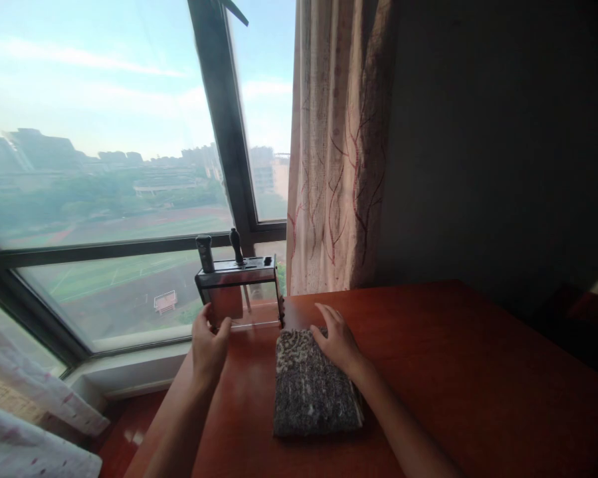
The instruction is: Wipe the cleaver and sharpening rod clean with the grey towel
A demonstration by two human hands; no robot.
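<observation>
Grey folded cloth (313,392) lies flat at the near middle; clear knife stand (262,302) stands upright, farther off and to its left. The cloth looks soft and layered: a flat, spread palm should keep the pale edges on its right side from slipping. The stand looks top-heavy; keep your hold low on the body, level, fingers clear of the top slots.

Your right hand (341,342) is at the cloth's far right corner, fingers spread and grasping nothing; whether it presses down, you can't tell from here. Your left hand (210,342) curves at the stand's lower left corner, thumb and fingers parted; grasp or light touch, can't tell.

Thick handle (204,253) and slim handle (236,245) jut up from the stand; a knock there would probably tip it.

Surroundings: big window (104,166) far left, bright sky and a sports field below. Dark wall (478,146) far right. Red-brown table (453,345), smooth with a slight sheen, so things may slide easily. Pale curtain (333,146) with red branches hangs beyond the far edge. Light comes from the left; your right side is dim.
</observation>
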